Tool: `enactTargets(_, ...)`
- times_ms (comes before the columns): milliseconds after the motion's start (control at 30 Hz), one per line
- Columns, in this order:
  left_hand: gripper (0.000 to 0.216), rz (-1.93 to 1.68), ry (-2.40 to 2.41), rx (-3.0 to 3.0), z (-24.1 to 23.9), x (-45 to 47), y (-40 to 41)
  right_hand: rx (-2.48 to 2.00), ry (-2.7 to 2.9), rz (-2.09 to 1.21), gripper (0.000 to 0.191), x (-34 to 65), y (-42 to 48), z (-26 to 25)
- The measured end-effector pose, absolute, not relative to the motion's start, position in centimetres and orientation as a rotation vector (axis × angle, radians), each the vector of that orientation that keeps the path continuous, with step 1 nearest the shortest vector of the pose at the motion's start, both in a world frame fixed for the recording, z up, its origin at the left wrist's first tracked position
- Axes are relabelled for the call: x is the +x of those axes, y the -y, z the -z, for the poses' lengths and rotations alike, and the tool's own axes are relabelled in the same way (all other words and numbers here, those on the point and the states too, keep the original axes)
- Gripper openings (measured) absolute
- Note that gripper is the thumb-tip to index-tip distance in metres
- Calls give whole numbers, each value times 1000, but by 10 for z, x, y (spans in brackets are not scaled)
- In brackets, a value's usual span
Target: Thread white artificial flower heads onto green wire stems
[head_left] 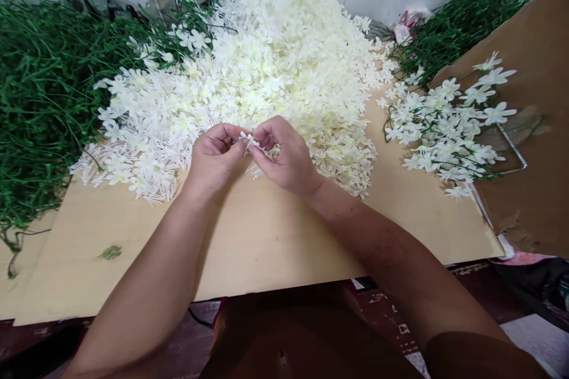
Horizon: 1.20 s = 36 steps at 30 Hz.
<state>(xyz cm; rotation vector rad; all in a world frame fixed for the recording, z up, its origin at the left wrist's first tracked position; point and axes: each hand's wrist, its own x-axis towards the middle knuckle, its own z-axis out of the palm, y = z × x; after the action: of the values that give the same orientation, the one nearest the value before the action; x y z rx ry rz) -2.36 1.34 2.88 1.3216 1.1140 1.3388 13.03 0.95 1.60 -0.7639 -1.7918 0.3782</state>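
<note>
Between my two hands, just in front of a big heap of loose artificial flower heads (306,59), is one small white artificial flower (249,141). My left hand (217,151) pinches it from the left, thumb against fingertips. From the other side my right hand (284,151) pinches at the same flower, its fingers curled. The flower's back and any stem are hidden by the fingers. White pieces with thin stalks (155,183) lie at the heap's left front, close to my left hand.
Green plastic stems (48,89) are piled at the left, and more stems (471,18) at the back right. Assembled white flowers on green stems (448,124) lie at the right beside a cardboard sheet (528,100) and a bent metal rod (515,148). A green scrap (110,252) lies front left.
</note>
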Motion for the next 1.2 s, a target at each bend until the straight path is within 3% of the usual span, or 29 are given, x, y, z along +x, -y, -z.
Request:
enactTargets(133,33,-1414,-1143,1377,-31,-23,-11,-796,1804,-478,8,130,-7,-18)
enactTargets(567,32,-1428,-1031,1450,-35,-33,-8,-679,1892,-167,15,129,-5,-21)
enactTargets(733,43,-1467,-1110,1503,-38,-30,-6,-704,1854,-252,10,129,-4,-23)
enactTargets(1200,13,-1431,-1144,1803,-37,-28,-3,-818,1729,-647,4,131,-4,-21)
